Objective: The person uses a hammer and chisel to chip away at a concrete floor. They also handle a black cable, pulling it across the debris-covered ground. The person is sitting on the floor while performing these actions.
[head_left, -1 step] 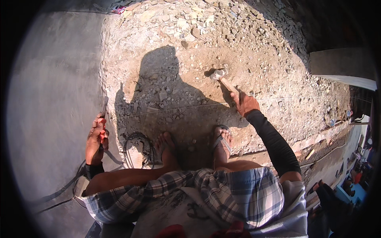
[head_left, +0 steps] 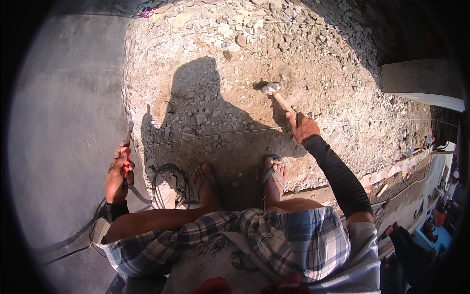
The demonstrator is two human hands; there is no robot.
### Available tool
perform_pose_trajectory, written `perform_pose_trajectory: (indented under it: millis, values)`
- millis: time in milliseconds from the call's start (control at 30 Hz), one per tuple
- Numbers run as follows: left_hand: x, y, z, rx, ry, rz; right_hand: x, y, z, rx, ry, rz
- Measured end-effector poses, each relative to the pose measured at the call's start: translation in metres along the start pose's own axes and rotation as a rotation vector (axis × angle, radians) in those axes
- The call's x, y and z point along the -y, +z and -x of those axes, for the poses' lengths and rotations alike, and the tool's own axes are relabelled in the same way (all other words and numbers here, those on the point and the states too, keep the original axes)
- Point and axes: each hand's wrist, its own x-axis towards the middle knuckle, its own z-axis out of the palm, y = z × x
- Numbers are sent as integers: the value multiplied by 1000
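Note:
My left hand (head_left: 116, 174) is closed around the orange-red grip of a chisel (head_left: 129, 134). Its flat dark blade points away from me, beside the edge where the smooth grey slab (head_left: 68, 117) meets the rubble. My right hand (head_left: 303, 127) grips the wooden handle of a hammer (head_left: 282, 102). The pale, dusty hammer head is over the stony ground (head_left: 235, 88) at a small dark hollow; I cannot tell whether it touches. The tools are well apart from each other.
A thin taut string (head_left: 220, 134) crosses the ground in front of my sandalled feet. A coiled black cable (head_left: 155, 183) lies by my left foot. Loose stones (head_left: 293, 36) spread at the far side. A concrete block-like edge (head_left: 421, 78) stands at the right.
The hammer head has shifted very slightly to the right. My left hand and the chisel stay almost in place.

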Motion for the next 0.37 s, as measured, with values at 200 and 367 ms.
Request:
perform_pose_trajectory:
  millis: [200,367]
  values:
    - [-7,18,3,-77,60,-72,75,-6,29,93,-579,-17]
    - [-1,10,-10,-28,88,-50,46,-7,-4,164,-545,218]
